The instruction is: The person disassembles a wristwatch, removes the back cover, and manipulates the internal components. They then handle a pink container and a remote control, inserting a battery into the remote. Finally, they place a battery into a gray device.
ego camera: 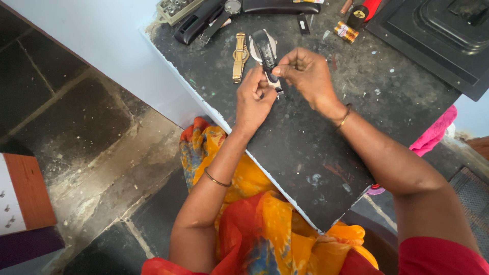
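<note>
A: Start with the biggest thing.

B: The dark desk [305, 137], scratched and speckled with pale flecks, set cornerwise against a pale blue wall; below it is a floor [76, 132] of dark stone slabs. A black moulded tray [433, 35] sits at the far right corner.

A: And the hands?

B: Both are raised just above the desk. The left hand [254, 99] is curled, fingers pinched on the lower end of a black watch strap [266, 53]. The right hand [305, 71] is closed too, thumb and fingertips gripping the same strap a little higher. I'd judge one hand steadies while the other works the small metal piece at the strap's end, held close for a fine grip.

A: So where does the watch lie?

B: Between the two hands, its pale round case behind the strap, tilted away from the person.

A: Anything smaller nearby?

B: A gold wristwatch [239, 57] lies flat just left of it, a long black case [244, 12] behind, and a small red-and-gold battery [346, 31] to the right.
</note>
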